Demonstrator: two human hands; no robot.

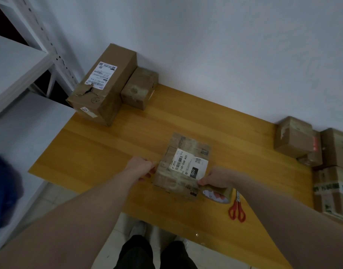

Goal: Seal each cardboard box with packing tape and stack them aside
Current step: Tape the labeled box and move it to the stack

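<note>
Right now the left hand (pixel 145 167) grips the left side of a small cardboard box (pixel 183 166), fingers curled against its wall. The right hand (pixel 217 178) holds a roll of packing tape (pixel 217 195), with fingers through the roll's core and the thumb pressed near the box's lower right corner. The roll sits just beside that corner, touching or nearly touching the box.

The box lies on the wooden surface (pixel 128 142) near its front edge, between the two hands, and carries a white shipping label (pixel 188 162) on top, with glossy tape strips already across its lower part.

Just right of the roll, red-handled scissors (pixel 237 207) lie flat on the surface, blades pointing away from the person.

At the far left corner a tall box (pixel 104 84) with a torn label stands against the wall, and a smaller box (pixel 140 88) touches its right side. Along the right edge more boxes (pixel 294 136) are crowded together, some stacked.

White metal shelving (pixel 21 65) stands to the left of the surface.
</note>
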